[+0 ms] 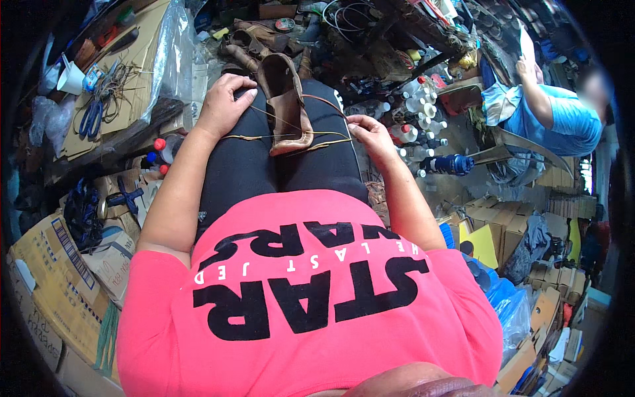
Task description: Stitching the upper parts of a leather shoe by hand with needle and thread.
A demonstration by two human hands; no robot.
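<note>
A brown leather shoe (286,106) rests upright between my thighs, its opening facing up. Thin tan thread (324,143) crosses its near end and stretches out on both sides. Left of the shoe, my left hand (227,106) is closed, thumb against the curled fingers, with a strand running from it toward the shoe. On the other side my right hand (372,137) pinches thread between thumb and fingertips. A reddish-brown cord curves from the shoe's right edge to these fingertips. Whether a needle is in either hand is too small to tell.
Scissors (91,119) and tangled strings lie on a cardboard-topped surface (142,66) at left. Several bottles (417,106) crowd the floor at right. Beyond them sits a person in a blue shirt (562,112). Brown leather pieces (261,36) lie past the shoe; cardboard boxes (63,271) stand lower left.
</note>
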